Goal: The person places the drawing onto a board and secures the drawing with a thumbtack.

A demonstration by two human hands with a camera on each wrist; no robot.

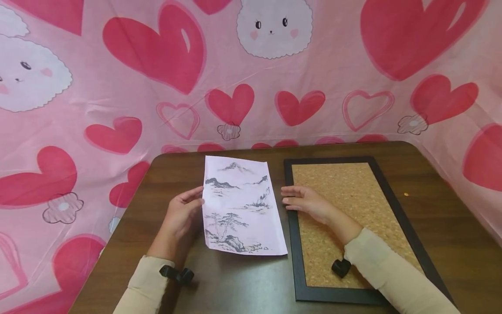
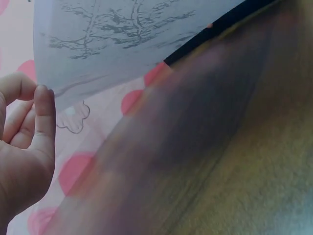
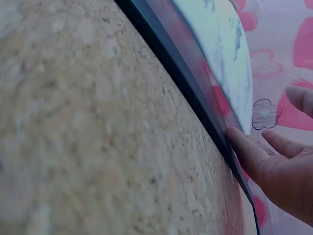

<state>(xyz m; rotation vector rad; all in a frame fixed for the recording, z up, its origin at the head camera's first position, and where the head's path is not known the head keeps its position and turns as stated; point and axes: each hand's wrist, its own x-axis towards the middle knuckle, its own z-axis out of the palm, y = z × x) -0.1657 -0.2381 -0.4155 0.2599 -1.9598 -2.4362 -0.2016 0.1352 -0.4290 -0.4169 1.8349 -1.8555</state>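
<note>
My left hand [image 1: 181, 218] pinches a sheet of paper [image 1: 243, 205] by its left edge, between thumb and fingers. Black ink mountains, pines and rocks are printed on the sheet, which is held tilted over the table. In the left wrist view the thumb [image 2: 45, 117] presses at the paper's edge [image 2: 112, 44]. My right hand [image 1: 307, 203] has its fingers extended and holds nothing. It hovers by the left bar of a black-framed cork board [image 1: 345, 226], a small gap from the paper's right edge. Whether it touches the frame, I cannot tell.
The cork board lies on the right part of a dark wooden table [image 1: 251, 288]. Near the right table edge is a tiny orange bit [image 1: 406, 194]. A pink cloth [image 1: 259, 69] with hearts hangs behind and at both sides.
</note>
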